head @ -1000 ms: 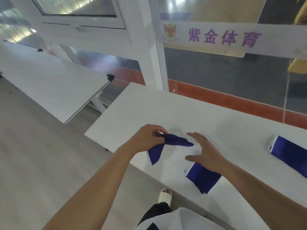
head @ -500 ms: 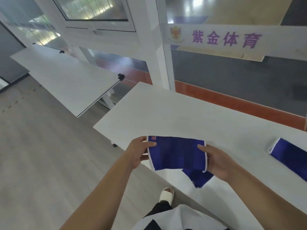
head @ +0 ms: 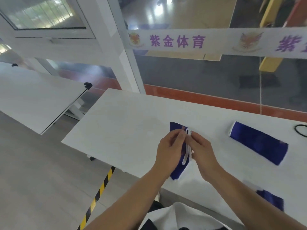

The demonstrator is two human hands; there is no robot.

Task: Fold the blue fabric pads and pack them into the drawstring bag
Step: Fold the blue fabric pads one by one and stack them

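Note:
Both my hands pinch one blue fabric pad (head: pixel 178 171) with white edging, folded in half between them above the white table (head: pixel 126 123). My left hand (head: pixel 171 146) grips its left side and my right hand (head: pixel 201 151) presses against its white edges. A second blue pad (head: pixel 259 142) lies flat on the table to the right. A third blue pad (head: pixel 270 199) shows partly behind my right forearm near the table's front edge. No drawstring bag is in view.
A black loop (head: pixel 300 130), perhaps a cord, lies at the table's far right edge. A second white table (head: pixel 33 97) stands to the left across a gap. A glass wall (head: pixel 199 72) runs behind. Yellow-black floor tape (head: pixel 98 195) lies below the table's front.
My hands held the pad spread open half a second ago; they have since come together, folding it in half. The view has shifted to the right.

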